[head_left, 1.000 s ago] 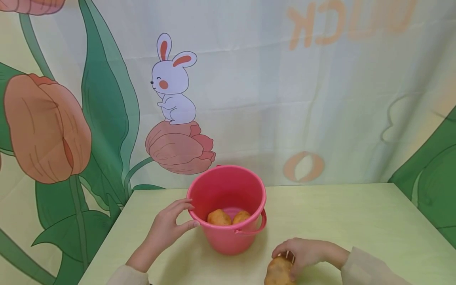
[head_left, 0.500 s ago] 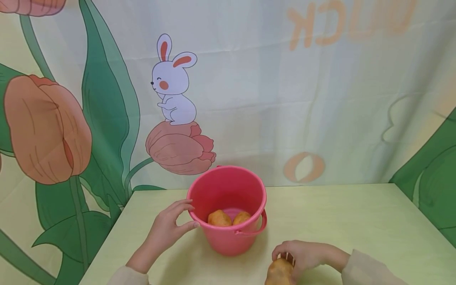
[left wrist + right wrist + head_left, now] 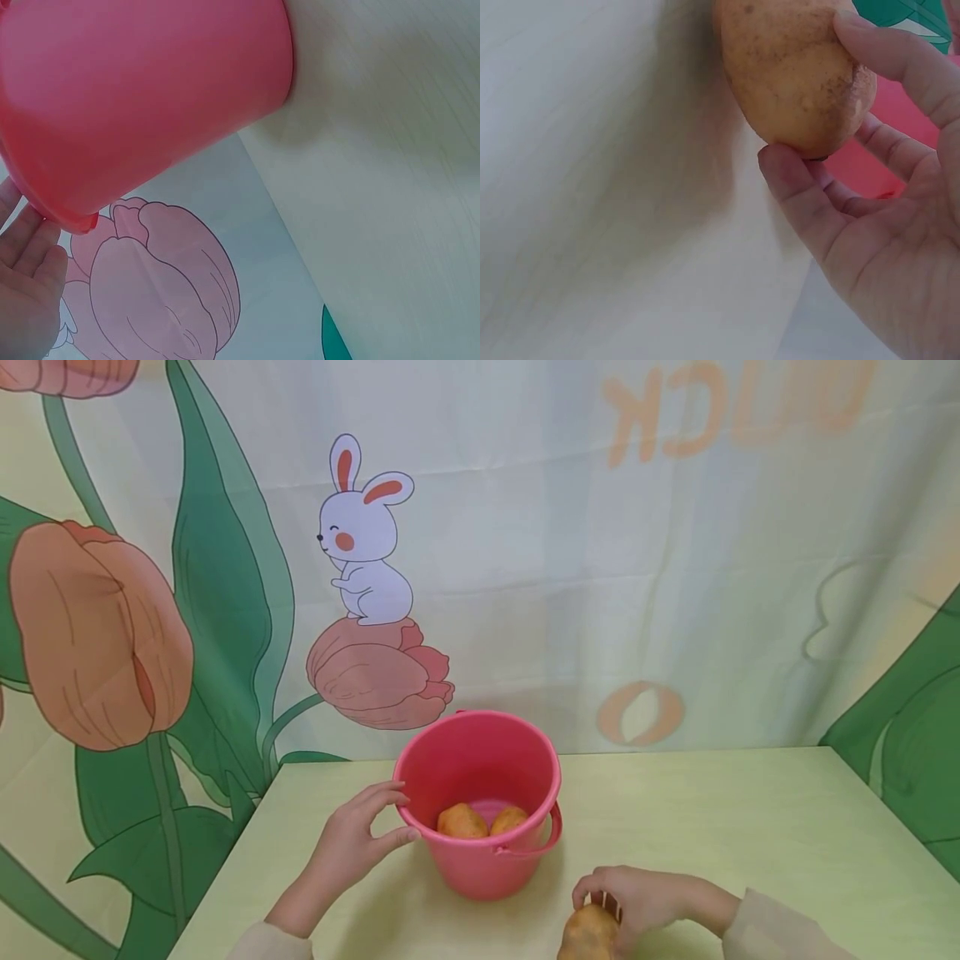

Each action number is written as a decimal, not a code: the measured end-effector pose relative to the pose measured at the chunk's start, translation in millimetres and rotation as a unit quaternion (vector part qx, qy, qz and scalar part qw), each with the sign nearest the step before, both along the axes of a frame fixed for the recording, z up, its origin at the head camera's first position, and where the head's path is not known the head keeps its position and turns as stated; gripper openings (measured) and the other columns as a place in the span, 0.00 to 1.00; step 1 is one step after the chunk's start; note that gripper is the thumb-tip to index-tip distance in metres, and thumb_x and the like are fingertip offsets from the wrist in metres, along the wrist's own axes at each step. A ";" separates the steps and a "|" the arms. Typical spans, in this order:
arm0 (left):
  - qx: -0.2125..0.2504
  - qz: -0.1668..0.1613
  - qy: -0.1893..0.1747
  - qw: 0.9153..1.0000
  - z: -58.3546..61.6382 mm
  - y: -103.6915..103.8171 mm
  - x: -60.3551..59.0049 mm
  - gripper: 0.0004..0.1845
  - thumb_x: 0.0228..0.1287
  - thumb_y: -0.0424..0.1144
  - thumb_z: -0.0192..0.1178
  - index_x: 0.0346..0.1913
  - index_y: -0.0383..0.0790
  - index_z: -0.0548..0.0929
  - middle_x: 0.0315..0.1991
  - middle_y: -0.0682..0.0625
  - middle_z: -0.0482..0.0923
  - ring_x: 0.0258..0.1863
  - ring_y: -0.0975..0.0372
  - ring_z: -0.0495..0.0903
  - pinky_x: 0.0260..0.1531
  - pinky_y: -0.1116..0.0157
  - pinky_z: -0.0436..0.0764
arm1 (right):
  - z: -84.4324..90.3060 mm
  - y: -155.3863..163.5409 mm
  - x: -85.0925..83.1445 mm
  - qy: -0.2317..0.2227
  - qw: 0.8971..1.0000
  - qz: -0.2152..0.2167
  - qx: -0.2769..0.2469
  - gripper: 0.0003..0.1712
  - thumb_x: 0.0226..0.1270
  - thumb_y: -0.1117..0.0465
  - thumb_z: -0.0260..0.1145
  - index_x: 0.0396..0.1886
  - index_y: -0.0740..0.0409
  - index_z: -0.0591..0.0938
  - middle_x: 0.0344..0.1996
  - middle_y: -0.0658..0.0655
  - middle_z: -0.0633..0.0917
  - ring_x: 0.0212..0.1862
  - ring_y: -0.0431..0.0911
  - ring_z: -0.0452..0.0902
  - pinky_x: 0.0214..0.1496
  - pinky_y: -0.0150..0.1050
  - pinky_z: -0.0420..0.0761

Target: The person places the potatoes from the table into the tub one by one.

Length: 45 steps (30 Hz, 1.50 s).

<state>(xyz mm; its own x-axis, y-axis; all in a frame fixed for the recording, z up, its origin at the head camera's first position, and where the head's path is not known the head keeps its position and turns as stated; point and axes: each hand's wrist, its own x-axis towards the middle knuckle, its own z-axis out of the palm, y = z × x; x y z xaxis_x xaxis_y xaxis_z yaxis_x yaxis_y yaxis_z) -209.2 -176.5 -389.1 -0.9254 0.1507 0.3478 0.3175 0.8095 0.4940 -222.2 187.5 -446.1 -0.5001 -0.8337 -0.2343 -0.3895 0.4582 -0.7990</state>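
Note:
A pink bucket (image 3: 491, 868) stands on the table with two potatoes visible inside, the left potato (image 3: 461, 821) and the right potato (image 3: 509, 818). My left hand (image 3: 347, 837) holds the bucket's rim at its left side, thumb toward the near side. In the left wrist view, the fingers (image 3: 28, 236) meet the rim, and part of them is hidden behind it. Right of the bucket and nearer to me, my right hand (image 3: 641, 900) grips another potato (image 3: 588, 937), cut off by the lower frame edge. The right wrist view shows thumb and fingertips around that brown-skinned potato (image 3: 799, 75).
The pale table (image 3: 720, 810) extends to both sides of the bucket. A printed cloth (image 3: 525, 568) with a rabbit and tulips hangs along the back edge. The bucket's handle (image 3: 551, 835) hangs down on its right side.
The right hand and its potato have shifted very slightly down in the head view. The left hand stays on the bucket's rim, and the bucket stands in the same place.

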 end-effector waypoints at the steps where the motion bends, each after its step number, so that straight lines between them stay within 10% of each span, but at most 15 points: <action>1: 0.000 0.001 -0.002 1.000 0.1 0.0 0.1 0.21 0.41 0.49 0.68 0.43 0.51 0.79 0.53 0.55 0.74 0.55 0.58 0.71 0.45 0.58 0.79 | 1.5 0.3 0.1 -0.001 1.000 -0.001 -0.002 0.27 0.37 0.63 0.74 0.40 0.49 0.73 0.32 0.47 0.74 0.31 0.35 0.72 0.35 0.28 0.75; 45: -0.007 -0.001 0.002 1.000 -0.1 0.2 -0.5 0.21 0.42 0.48 0.69 0.43 0.49 0.79 0.53 0.53 0.74 0.54 0.57 0.71 0.43 0.58 0.79 | 65.2 3.8 -4.8 0.098 0.995 -0.008 0.001 0.28 0.35 0.63 0.74 0.40 0.50 0.73 0.34 0.48 0.73 0.35 0.38 0.70 0.32 0.29 0.78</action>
